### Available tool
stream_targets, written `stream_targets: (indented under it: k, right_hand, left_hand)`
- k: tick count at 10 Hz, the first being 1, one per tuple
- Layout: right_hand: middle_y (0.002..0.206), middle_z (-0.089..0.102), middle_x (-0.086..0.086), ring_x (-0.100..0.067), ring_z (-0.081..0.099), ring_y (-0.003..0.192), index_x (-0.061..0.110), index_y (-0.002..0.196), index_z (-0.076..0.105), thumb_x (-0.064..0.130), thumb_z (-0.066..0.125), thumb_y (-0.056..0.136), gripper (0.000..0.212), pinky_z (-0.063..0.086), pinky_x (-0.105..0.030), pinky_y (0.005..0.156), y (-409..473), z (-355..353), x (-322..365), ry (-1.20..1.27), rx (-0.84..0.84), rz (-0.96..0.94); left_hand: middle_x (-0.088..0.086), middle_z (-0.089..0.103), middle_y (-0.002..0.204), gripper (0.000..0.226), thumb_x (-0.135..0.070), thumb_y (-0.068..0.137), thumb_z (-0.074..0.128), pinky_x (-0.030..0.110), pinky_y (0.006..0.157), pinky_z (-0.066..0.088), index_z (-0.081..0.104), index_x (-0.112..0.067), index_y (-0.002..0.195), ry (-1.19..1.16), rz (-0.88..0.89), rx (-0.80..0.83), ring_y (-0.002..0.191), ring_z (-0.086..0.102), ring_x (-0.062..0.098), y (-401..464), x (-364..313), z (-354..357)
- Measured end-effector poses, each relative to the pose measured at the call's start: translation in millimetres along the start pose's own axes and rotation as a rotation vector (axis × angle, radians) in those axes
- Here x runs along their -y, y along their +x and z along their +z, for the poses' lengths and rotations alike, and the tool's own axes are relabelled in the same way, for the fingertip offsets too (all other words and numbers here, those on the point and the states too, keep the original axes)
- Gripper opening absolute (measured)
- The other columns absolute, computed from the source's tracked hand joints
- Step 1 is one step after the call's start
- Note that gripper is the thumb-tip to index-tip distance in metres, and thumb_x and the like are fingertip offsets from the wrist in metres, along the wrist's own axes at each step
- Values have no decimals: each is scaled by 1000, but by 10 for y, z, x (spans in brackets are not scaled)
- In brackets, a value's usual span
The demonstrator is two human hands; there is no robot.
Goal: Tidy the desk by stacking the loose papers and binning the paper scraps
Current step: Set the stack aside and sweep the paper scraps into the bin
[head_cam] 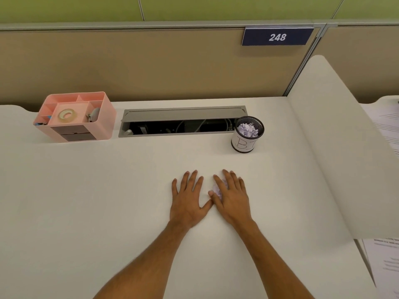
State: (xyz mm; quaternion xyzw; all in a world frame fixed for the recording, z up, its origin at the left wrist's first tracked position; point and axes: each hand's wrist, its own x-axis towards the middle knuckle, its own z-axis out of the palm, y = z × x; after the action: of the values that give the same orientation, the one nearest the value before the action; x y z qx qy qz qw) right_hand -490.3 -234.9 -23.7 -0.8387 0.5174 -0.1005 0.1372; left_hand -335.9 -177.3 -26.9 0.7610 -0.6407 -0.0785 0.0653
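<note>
Both my hands lie on the white desk [108, 201], side by side near its middle. My left hand [187, 198] is flat with its fingers spread and holds nothing. My right hand [234, 196] rests with straight fingers over a crumpled white paper scrap [218, 188], which shows between its thumb and index finger. A black mesh bin [245, 145] with a white label stands at the back right, beyond my right hand. Several crumpled scraps [248, 129] fill it.
A pink desk organiser [103, 117] with a tape roll [68, 115] sits at the back left. An open grey cable tray [183, 114] runs along the back. A white divider panel [336, 147] bounds the right side, with printed papers [386, 266] beyond it.
</note>
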Motion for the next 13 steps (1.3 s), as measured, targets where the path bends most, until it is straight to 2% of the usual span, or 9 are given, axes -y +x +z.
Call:
stream_targets:
  k: [2,3,4,5,6,7,9,10,13]
  right_hand:
    - [122,67,-10,-31,62,114,9,111,71,14,59,90,25,58,-38,83,194,59,-72,-31,-155,-153]
    - [113,69,-9,-27,67,100,5,105,71,7,63,86,21,60,-36,69,206,24,-182,-7,-210,-125]
    - [107,67,-8,-26,66,94,5,102,70,22,49,93,29,58,-37,65,186,-49,-352,-28,-257,-109]
    - [117,64,-8,-28,61,105,10,113,67,38,47,94,39,55,-39,80,167,-130,-455,-99,-210,-82]
    - [144,47,-4,-30,48,125,27,142,44,60,35,92,60,48,-40,95,56,-310,-517,-182,-70,34]
    - [156,32,1,-28,41,133,38,150,25,68,23,90,67,49,-40,96,-20,-369,-506,-188,22,44]
    - [134,54,-7,-29,57,102,29,141,45,71,25,87,71,52,-35,63,121,-374,-562,-287,-123,9]
    - [115,56,-5,-24,59,83,27,131,53,71,29,85,68,39,-24,45,228,-361,-550,-313,-93,-25]
    - [72,54,-3,-20,48,40,12,82,62,32,38,94,33,21,-19,37,398,-194,-433,-270,-191,-301]
  left_hand:
    - [0,14,163,87,-77,85,12,54,120,4,28,-23,152,20,-15,29,151,5,21,-3,-10,-29]
    - [-1,9,163,86,-76,85,16,53,120,0,23,-24,153,22,-15,46,151,0,20,-1,-4,-37]
    - [-2,6,164,85,-75,85,17,52,120,-2,21,-24,154,19,-18,60,151,-3,20,-1,-6,-55]
    - [-2,7,164,85,-75,85,17,53,120,-1,22,-24,154,17,-11,55,151,-3,20,-2,-7,-59]
    - [-1,9,163,86,-75,85,17,53,120,0,23,-23,153,6,-13,50,151,-1,20,-4,-2,-55]
    - [-1,7,164,86,-75,85,15,53,119,0,22,-24,153,12,-13,56,151,-2,20,-4,-7,-56]
    - [-1,7,164,86,-75,85,16,53,119,0,23,-24,153,21,-14,56,151,-2,20,12,-2,-58]
    - [-1,13,163,84,-74,86,20,54,119,4,28,-23,152,13,-11,32,151,3,21,1,-5,-43]
    - [-2,6,164,86,-75,85,15,52,120,-1,21,-24,154,18,-17,61,151,-4,19,4,-6,-61]
